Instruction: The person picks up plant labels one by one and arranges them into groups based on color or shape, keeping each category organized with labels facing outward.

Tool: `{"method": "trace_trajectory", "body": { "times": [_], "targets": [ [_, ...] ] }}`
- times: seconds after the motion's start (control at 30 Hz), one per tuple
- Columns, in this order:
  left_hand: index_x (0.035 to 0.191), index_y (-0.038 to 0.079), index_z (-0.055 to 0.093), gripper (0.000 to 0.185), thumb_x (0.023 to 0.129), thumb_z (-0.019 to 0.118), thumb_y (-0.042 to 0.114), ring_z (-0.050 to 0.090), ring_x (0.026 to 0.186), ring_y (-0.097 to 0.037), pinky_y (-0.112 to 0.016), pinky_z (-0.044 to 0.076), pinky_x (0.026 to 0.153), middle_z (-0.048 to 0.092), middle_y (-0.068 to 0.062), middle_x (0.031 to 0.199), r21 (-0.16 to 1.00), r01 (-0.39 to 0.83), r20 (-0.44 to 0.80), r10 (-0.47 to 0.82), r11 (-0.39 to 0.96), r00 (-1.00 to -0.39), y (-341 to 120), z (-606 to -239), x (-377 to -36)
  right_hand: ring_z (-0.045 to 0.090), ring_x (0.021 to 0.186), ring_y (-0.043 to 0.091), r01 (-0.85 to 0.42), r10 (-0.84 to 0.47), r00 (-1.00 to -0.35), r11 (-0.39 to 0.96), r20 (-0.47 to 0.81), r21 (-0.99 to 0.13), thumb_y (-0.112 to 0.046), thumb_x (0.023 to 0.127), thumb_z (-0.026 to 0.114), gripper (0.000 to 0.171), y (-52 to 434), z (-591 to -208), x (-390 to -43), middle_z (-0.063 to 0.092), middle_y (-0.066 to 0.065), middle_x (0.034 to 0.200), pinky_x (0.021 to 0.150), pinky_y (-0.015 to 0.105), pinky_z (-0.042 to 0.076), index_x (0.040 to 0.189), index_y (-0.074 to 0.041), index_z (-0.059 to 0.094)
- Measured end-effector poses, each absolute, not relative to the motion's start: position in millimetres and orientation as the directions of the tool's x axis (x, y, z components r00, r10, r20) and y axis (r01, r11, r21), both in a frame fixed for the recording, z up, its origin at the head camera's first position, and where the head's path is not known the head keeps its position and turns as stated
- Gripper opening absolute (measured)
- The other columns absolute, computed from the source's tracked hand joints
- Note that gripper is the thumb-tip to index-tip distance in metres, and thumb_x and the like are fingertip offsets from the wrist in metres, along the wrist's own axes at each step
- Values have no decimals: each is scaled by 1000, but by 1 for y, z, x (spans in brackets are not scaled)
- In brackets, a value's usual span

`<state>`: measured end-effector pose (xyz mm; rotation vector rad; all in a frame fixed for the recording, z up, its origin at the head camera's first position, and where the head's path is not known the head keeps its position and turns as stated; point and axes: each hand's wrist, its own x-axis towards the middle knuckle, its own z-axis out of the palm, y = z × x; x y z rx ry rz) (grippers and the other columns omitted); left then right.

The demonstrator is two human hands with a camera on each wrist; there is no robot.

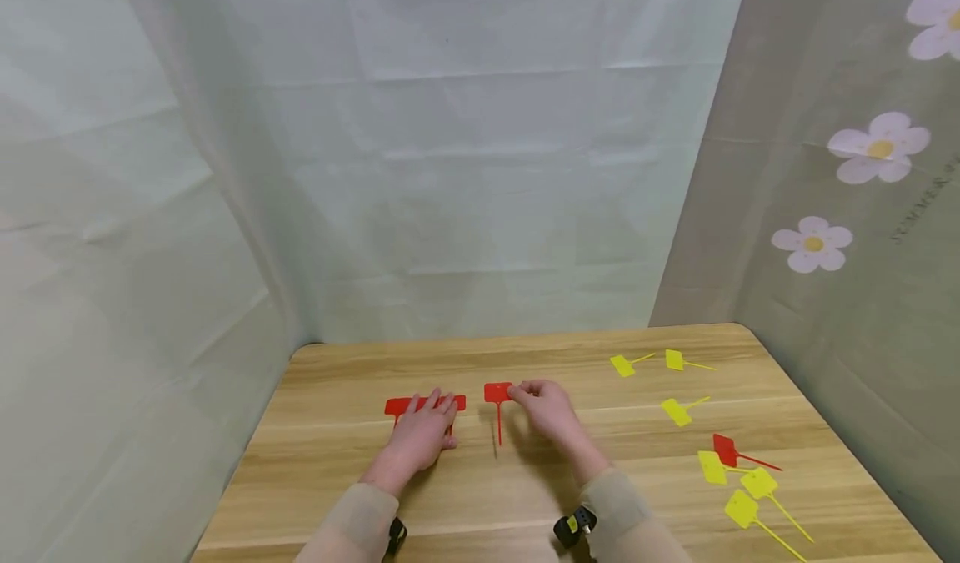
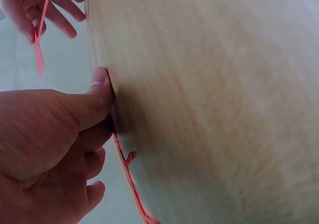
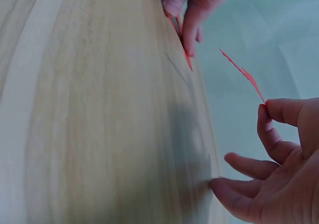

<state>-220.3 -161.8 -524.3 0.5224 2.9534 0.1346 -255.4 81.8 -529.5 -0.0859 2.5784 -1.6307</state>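
Observation:
On the wooden table (image 1: 525, 496) my left hand (image 1: 424, 415) lies flat, its fingers resting on a row of red tags (image 1: 396, 404). The left wrist view shows the left hand (image 2: 75, 119) with its thumb against the tabletop and the red tags (image 2: 125, 160) edge-on under the fingers. My right hand (image 1: 519, 393) pinches the head of another red tag (image 1: 497, 394) just right of that row, its thin tail pointing toward me. The right wrist view shows the right hand (image 3: 266, 115) holding this red tag (image 3: 245, 74) between thumb and forefinger, slightly above the table.
Several yellow tags (image 1: 678, 411) lie scattered on the right half of the table, with one more red tag (image 1: 726, 449) among them. Pale cloth walls close in the back and left; a flowered cloth (image 1: 862, 213) hangs on the right.

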Motion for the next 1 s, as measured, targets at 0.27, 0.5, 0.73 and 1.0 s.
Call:
{"method": "trace_trajectory", "body": {
  "times": [0.27, 0.5, 0.73, 1.0],
  "targets": [
    [152, 1, 59, 67, 96, 78, 33, 36, 156, -39, -62, 25, 126, 52, -14, 161, 91, 349, -115, 358, 933, -926, -161, -526, -222, 37, 151, 53, -36, -108, -994, 454, -15, -890, -27, 102, 73, 24, 66, -529, -259, 52, 32, 154, 120, 61, 37, 99, -4, 80],
    [152, 2, 59, 68, 96, 79, 34, 36, 156, -39, -62, 25, 126, 51, -14, 162, 92, 340, -127, 350, 936, -928, -161, -524, -223, 13, 155, 63, -68, -117, -993, 506, 10, -860, -26, 101, 73, 21, 60, -533, -268, 42, 39, 158, 124, 70, 19, 93, -8, 81],
    [153, 2, 58, 68, 97, 77, 34, 34, 157, -38, -63, 24, 126, 50, -14, 163, 92, 336, -139, 346, 938, -928, -161, -525, -223, 8, 156, 63, -77, -115, -993, 572, 13, -816, -24, 99, 72, 19, 53, -533, -273, 39, 41, 159, 123, 71, 21, 89, -11, 81],
    [152, 1, 59, 67, 96, 78, 32, 36, 156, -39, -63, 25, 126, 51, -15, 162, 106, 331, -136, 344, 938, -929, -161, -522, -221, 8, 156, 63, -92, -131, -991, 634, 11, -768, -21, 99, 71, 20, 44, -532, -276, 36, 42, 159, 123, 70, 24, 83, -11, 78]
  ]
}}
